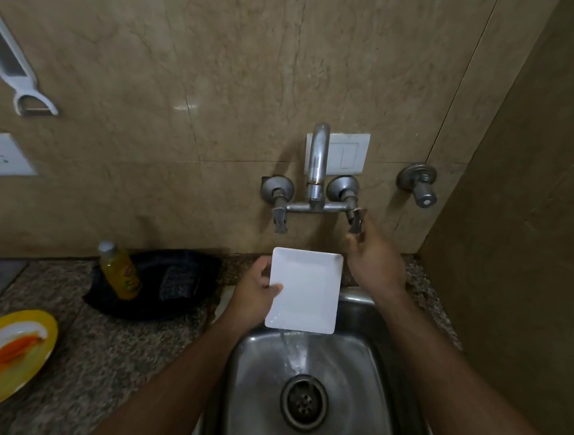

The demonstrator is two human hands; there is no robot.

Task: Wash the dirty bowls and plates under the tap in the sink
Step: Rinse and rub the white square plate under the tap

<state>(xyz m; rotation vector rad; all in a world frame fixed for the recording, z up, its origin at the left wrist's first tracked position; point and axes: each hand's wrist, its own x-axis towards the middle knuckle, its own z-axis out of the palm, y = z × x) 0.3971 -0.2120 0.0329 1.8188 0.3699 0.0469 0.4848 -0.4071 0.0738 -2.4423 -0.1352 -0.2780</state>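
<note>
On the bench [97, 339] at far left lies a yellow plate [3, 363] smeared with orange streaks. Over the sink [345, 376], the left hand [255, 293] pinches the left edge of a white rectangular plate [304, 290], glossy and clean-looking, with water running off its near edge. The right hand [372, 255] has its fingers closed on the right tap handle [357, 219].

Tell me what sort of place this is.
Most likely a home kitchen: a steel sink under a wall tap, a speckled stone counter holding a soap bottle, and a peeler hanging on the wall.
</note>
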